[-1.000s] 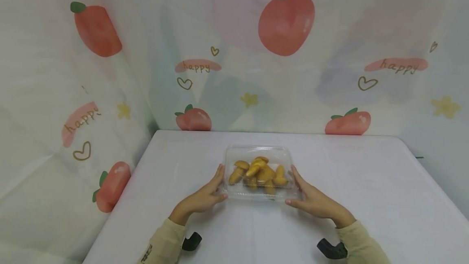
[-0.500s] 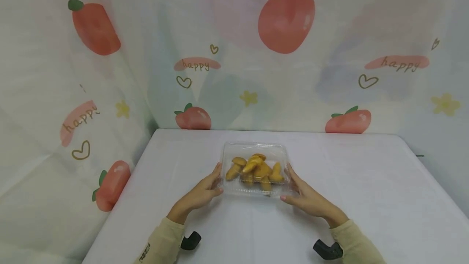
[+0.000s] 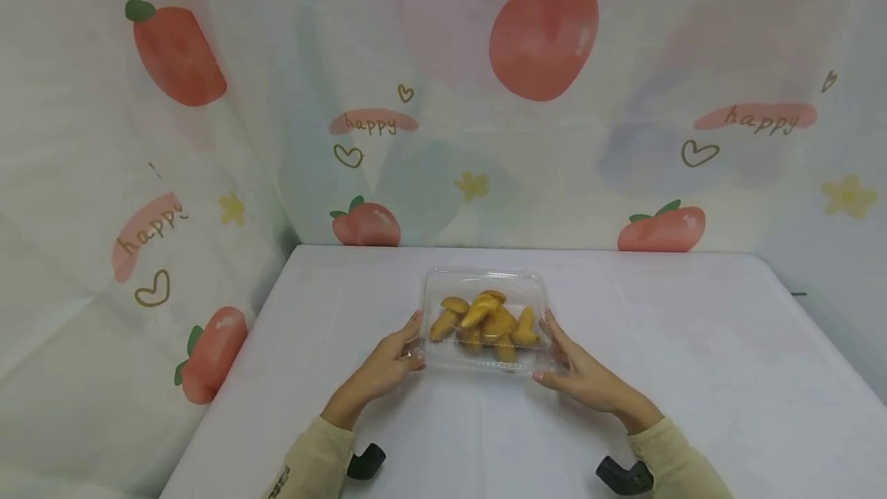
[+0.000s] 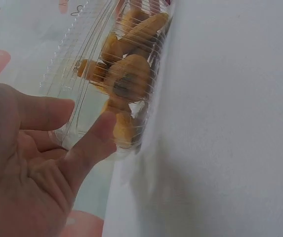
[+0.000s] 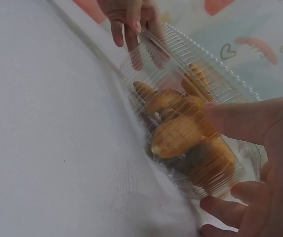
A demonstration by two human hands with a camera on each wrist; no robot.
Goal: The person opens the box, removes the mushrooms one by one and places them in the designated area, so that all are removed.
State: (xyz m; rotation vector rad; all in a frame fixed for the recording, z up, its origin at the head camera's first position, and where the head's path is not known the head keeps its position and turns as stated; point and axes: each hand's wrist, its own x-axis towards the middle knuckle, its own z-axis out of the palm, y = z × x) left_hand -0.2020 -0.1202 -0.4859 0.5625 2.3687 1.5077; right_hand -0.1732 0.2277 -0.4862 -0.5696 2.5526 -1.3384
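Note:
A clear plastic box [image 3: 443, 281] stands near the middle of the table, filled with several yellow-brown mushrooms [image 3: 497, 322]. My left hand [image 3: 384, 368] grips its left side, thumb and fingers around the near corner. In the left wrist view the thumb [image 4: 99, 136] overlaps the ribbed front wall, and the other fingertips are partly hidden by the box. My right hand [image 3: 592, 376] holds the opposite side. There, in the right wrist view, the thumb [image 5: 230, 118] lies along the front of the box, with the other fingers [image 5: 225, 210] bent at its lower edge.
White cloth covers the table [image 3: 693, 345]. A fabric backdrop [image 3: 443, 37] with printed fruit, hearts and "happy" rises behind it and along the left side. Black curved pieces [image 3: 366, 460] stick out by both sleeves [image 3: 312, 457].
Both hands stay on the box. It has shifted slightly away from me, and the right hand has come a little leftward with it. The left thumb lies a bit higher at the corner.

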